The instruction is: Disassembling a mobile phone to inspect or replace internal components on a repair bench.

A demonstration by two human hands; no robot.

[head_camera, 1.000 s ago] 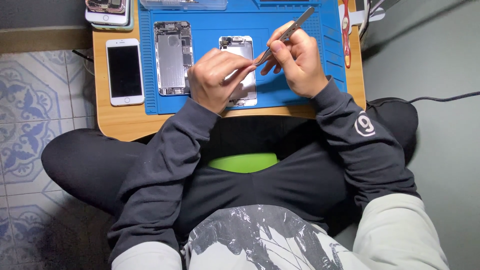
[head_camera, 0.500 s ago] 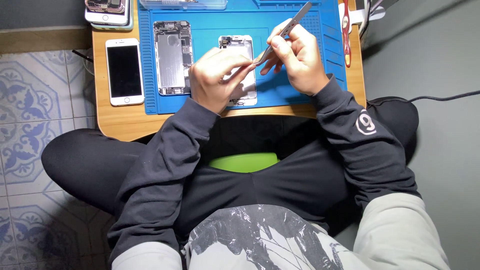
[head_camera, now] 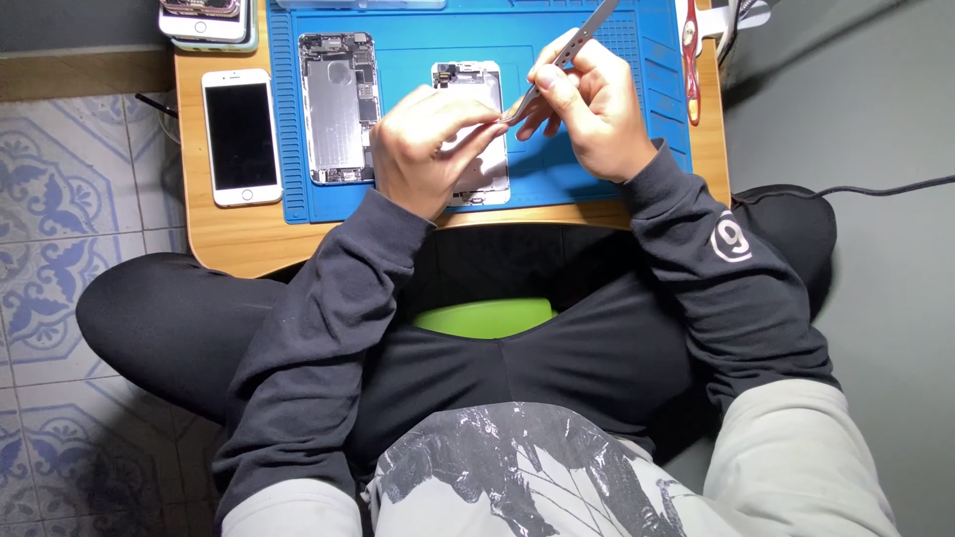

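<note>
A detached phone screen panel lies back side up on the blue work mat. My left hand rests on its lower half, fingers pressing it down. My right hand grips metal tweezers, whose tip meets my left fingertips over the panel's right edge. To the left on the mat lies an opened phone body with its inner parts showing.
A white phone with a dark screen lies on the wooden table left of the mat. More phones are stacked at the table's far left corner. A red-handled tool lies along the mat's right edge. A black cable runs on the grey floor.
Both hands stay over the screen panel. The tweezers have shifted slightly, their tip held at my left fingertips.
</note>
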